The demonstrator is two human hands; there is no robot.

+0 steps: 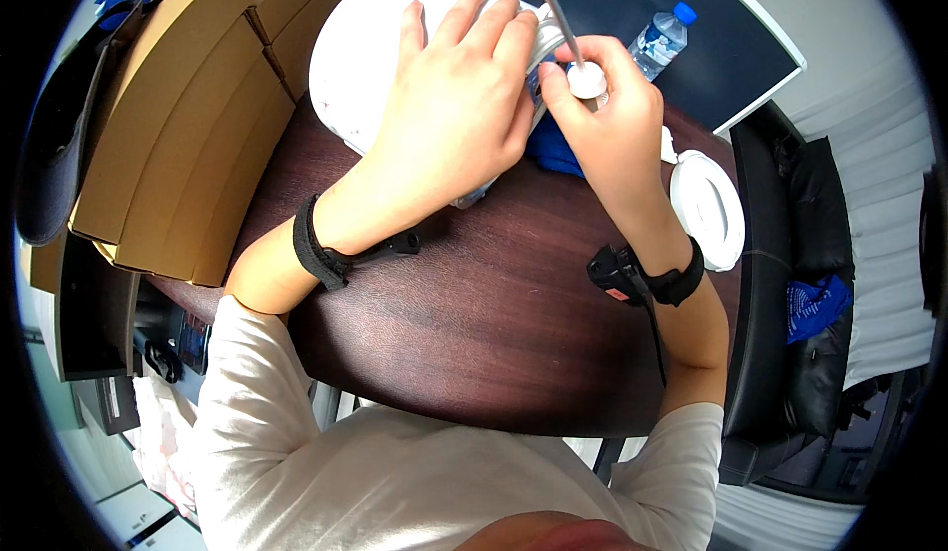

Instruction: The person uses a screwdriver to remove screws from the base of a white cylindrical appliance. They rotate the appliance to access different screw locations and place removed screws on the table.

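My left hand [449,102] lies with spread fingers over a large white rounded object [351,47], like a shell or lid. Between the thumb and fingers of my right hand [622,121] is a small white round knob [588,80]. A thin metal rod [553,6] slopes from that knob up past the far edge of the view. Most of what lies under my right palm is hidden. Something blue [555,148] shows on the table between my hands. Beside my right wrist lies a white oval ring-shaped part [707,210].
Cardboard boxes [178,126] stand along the left of the dark wooden table [474,324]. A water bottle [662,42] with a blue cap is beyond my right hand, in front of a dark panel [731,42]. A black sofa [770,354] stands at the right.
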